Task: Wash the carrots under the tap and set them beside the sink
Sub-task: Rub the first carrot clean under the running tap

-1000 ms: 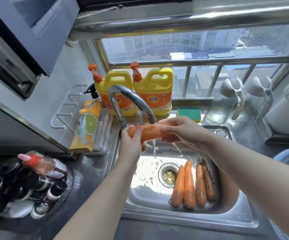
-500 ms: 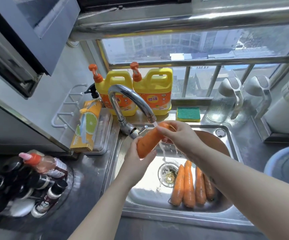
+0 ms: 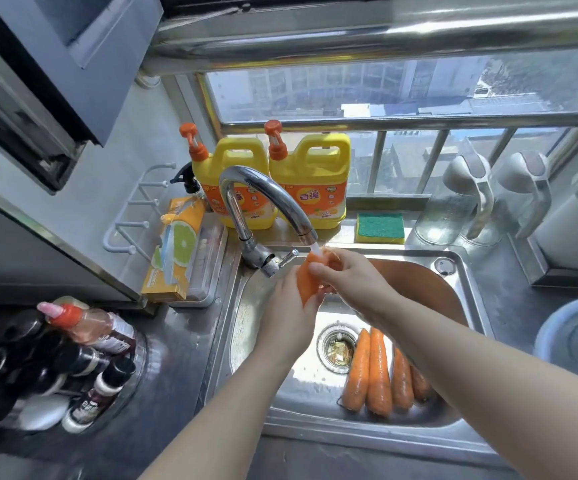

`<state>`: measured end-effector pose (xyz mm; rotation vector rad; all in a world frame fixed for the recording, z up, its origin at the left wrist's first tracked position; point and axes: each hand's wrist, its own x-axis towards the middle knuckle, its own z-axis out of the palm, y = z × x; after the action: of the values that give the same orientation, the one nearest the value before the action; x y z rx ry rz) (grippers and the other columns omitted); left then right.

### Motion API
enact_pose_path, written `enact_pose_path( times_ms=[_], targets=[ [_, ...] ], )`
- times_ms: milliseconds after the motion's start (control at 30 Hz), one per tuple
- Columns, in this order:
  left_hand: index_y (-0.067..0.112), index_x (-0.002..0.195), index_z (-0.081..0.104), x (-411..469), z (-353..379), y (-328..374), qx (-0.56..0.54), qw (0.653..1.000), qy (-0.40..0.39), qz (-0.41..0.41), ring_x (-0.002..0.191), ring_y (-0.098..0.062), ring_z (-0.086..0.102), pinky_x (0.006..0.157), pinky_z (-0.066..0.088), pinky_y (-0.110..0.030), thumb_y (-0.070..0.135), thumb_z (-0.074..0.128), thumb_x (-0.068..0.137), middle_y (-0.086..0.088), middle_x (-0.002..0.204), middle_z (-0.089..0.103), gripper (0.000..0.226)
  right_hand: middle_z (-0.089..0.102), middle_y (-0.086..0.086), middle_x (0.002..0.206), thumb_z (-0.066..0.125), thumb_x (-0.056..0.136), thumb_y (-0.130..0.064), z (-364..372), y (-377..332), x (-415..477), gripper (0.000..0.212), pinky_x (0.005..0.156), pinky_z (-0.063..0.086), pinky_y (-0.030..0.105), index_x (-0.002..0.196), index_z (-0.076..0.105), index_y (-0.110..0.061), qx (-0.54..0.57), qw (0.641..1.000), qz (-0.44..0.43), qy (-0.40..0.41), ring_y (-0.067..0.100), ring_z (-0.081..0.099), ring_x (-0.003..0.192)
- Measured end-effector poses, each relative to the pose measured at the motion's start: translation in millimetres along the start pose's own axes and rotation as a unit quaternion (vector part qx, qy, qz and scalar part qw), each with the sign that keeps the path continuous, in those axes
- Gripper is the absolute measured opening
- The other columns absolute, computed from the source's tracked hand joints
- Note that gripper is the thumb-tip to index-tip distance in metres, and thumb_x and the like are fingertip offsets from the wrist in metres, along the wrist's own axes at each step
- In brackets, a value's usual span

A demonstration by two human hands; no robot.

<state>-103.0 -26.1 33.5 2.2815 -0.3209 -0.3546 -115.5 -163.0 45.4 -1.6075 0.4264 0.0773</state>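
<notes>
L hand (image 3: 287,313) & R hand (image 3: 353,282) both grasp carrot (image 3: 304,280) under tap (image 3: 266,192); wet grip may slip, carrot drops into sink (image 3: 467,271).

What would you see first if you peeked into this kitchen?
The left hand and right hand hold a bright orange carrot under the running tap. Four more carrots lie side by side in the sink, right of the drain. Two yellow jugs stand behind the tap.
</notes>
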Motion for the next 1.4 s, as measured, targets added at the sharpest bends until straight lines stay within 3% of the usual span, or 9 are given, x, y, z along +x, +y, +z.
enact_pose_path(
  times_ms=[100,233,433,633,800,967,1200,1300,1400],
  targets=[
    [0.037,0.14,0.044,-2,4,2,0.012,1.0,0.012,0.005,0.121,-0.011,0.055,0.099,0.05,-0.039,0.03,0.061,0.098,0.013,0.131,0.057,0.046,0.068,0.002,0.074,0.075,0.087,-0.019,3,-1,0,0.01,0.068,0.05,0.031,0.086,0.071,-0.009,0.013,0.998,0.003,0.057,0.009,0.059,0.067],
    [0.035,0.149,0.035,-7,9,5,0.073,0.997,0.029,0.011,0.127,-0.017,0.05,0.101,0.048,-0.046,0.034,0.061,0.098,0.009,0.139,0.052,0.057,0.07,0.002,0.067,0.079,0.079,-0.033,7,-2,3,0.025,0.064,0.05,0.031,0.07,0.071,-0.011,-0.025,0.99,0.002,0.14,0.009,0.061,0.063],
    [0.036,0.144,0.04,1,0,2,0.082,0.996,0.03,0.003,0.12,-0.021,0.055,0.098,0.05,-0.048,0.035,0.059,0.098,0.006,0.136,0.052,0.05,0.072,0.003,0.085,0.071,0.091,-0.012,-12,-9,5,0.01,0.066,0.051,0.02,0.098,0.071,-0.006,-0.011,0.999,0.007,-0.043,0.007,0.066,0.071],
    [0.034,0.146,0.038,-2,2,9,0.128,0.99,0.042,0.031,0.124,-0.021,0.05,0.098,0.048,-0.047,0.035,0.059,0.098,0.005,0.133,0.054,0.052,0.062,0.007,0.064,0.067,0.091,-0.048,-7,-8,4,0.052,0.062,0.047,0.036,0.081,0.067,0.003,-0.09,0.993,-0.032,0.062,0.015,0.054,0.058],
    [0.036,0.144,0.043,-2,0,0,0.093,0.995,0.026,0.024,0.118,-0.02,0.053,0.097,0.05,-0.046,0.033,0.063,0.096,0.007,0.128,0.056,0.052,0.064,-0.005,0.066,0.06,0.101,-0.027,-15,-17,-2,0.024,0.06,0.049,0.024,0.081,0.065,-0.017,-0.116,0.993,-0.016,-0.025,0.01,0.06,0.059],
    [0.037,0.146,0.039,-4,2,5,0.112,0.993,0.027,0.034,0.118,-0.02,0.054,0.095,0.051,-0.046,0.033,0.062,0.097,0.006,0.13,0.056,0.054,0.066,0.001,0.067,0.066,0.095,-0.035,-10,-18,-2,0.029,0.067,0.053,0.036,0.083,0.069,-0.009,-0.209,0.974,-0.073,0.058,0.016,0.061,0.06],
    [0.035,0.143,0.044,-1,-8,3,0.103,0.994,0.006,0.041,0.114,-0.02,0.056,0.095,0.052,-0.046,0.033,0.062,0.097,0.004,0.125,0.056,0.049,0.071,0.019,0.084,0.057,0.102,-0.016,-29,-23,3,0.019,0.084,0.061,0.047,0.096,0.071,-0.003,-0.107,0.99,-0.007,-0.097,0.023,0.066,0.074],
    [0.038,0.14,0.043,-2,-6,8,0.096,0.994,0.011,0.053,0.112,-0.021,0.057,0.093,0.052,-0.047,0.03,0.062,0.097,0.004,0.122,0.057,0.048,0.07,0.009,0.073,0.07,0.093,-0.019,-24,-23,0,0.013,0.072,0.06,0.038,0.088,0.072,-0.007,-0.16,0.985,-0.053,-0.036,0.017,0.064,0.064],
    [0.033,0.146,0.037,-1,-4,9,0.125,0.99,-0.006,0.061,0.119,-0.023,0.054,0.096,0.05,-0.048,0.033,0.059,0.098,0.002,0.132,0.055,0.052,0.071,0.013,0.068,0.071,0.091,-0.039,-20,-24,-2,0.034,0.061,0.056,0.038,0.083,0.076,-0.006,-0.164,0.984,-0.066,0.035,0.02,0.062,0.056]
  ],
)
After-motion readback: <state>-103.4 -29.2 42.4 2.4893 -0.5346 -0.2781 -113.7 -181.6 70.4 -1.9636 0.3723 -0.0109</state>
